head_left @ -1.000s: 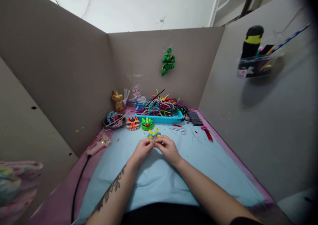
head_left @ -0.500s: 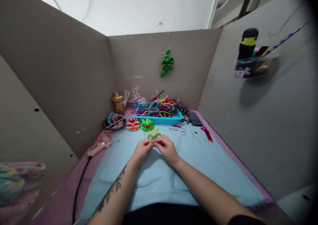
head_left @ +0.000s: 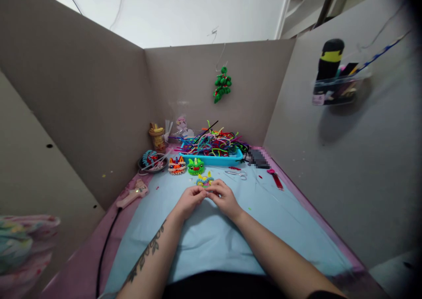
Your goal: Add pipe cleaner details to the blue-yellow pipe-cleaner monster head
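Turquoise plastic forms the tray [head_left: 214, 161] at the back of the table [head_left: 263, 233], heaped with fuzzy stems [head_left: 214, 144] in many colours, several poking over its rim. Left of it, a dark bowl [head_left: 154, 171] holds a blue-and-red piece [head_left: 149, 157] and some pale strips; behind that stands a lidded yellow cup [head_left: 157, 139], its contents too small to make out. On the right wall, a clear holder [head_left: 339, 97] carries a black bottle [head_left: 329, 66] with a yellow band, and a blue-striped stick [head_left: 382, 52] slants from it. Just beyond the hands is the craft piece [head_left: 205, 181], light blue and fuzzy with yellow points, partly hidden by the right hand [head_left: 224, 197]. Its yellow points stick upward; its visible long axis runs left to right. Fingers of the left hand [head_left: 191, 200] and right hand are pinched together, tips meeting; whether they grip the piece or something small, I cannot tell. Behind it sit an orange-and-white head [head_left: 177, 166] and a green head [head_left: 196, 167], side by side.
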`<state>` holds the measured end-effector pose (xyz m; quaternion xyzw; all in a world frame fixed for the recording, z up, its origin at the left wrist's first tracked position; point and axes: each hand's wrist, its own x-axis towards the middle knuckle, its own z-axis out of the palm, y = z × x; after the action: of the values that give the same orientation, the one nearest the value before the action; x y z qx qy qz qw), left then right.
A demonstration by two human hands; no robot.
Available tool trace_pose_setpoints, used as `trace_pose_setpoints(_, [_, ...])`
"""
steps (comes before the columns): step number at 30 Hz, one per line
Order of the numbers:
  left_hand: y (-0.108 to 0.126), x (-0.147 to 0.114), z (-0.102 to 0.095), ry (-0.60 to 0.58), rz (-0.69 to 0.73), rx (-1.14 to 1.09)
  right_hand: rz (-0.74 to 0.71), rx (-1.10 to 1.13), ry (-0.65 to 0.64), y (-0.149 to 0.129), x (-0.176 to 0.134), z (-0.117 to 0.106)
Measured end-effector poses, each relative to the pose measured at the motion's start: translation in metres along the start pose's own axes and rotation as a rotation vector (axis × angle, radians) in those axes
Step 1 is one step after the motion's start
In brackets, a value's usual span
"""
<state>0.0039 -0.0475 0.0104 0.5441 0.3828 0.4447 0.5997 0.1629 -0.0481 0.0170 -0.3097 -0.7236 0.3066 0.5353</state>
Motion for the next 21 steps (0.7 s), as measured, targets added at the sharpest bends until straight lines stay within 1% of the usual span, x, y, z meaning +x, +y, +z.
trace_pose_setpoints(4, [-0.0024,0.0015,-0.0006,0.018,0.025,0.029,0.003,0.018,-0.017,-0.0022,0.001,0.0006])
trace_pose_setpoints(8, [-0.0019,0.0019,-0.0004,0.053,0.071,0.04,-0.029,0.005,-0.062,-0.0034,0.0018,0.0003])
trace_pose_setpoints(13, [0.0015,0.0007,0.0005,0.063,0.032,0.064,-0.061,-0.036,-0.108,-0.0029,0.0017,-0.0027])
trace_pose_setpoints(18, [0.0036,-0.0007,0.0022,0.033,0.006,0.056,-0.155,-0.167,-0.038,0.0005,0.0025,-0.0044])
trace_pose_setpoints(21, [0.0033,-0.0005,0.0024,0.017,0.005,0.029,-0.198,-0.192,-0.03,0.0023,0.0025,-0.0041])
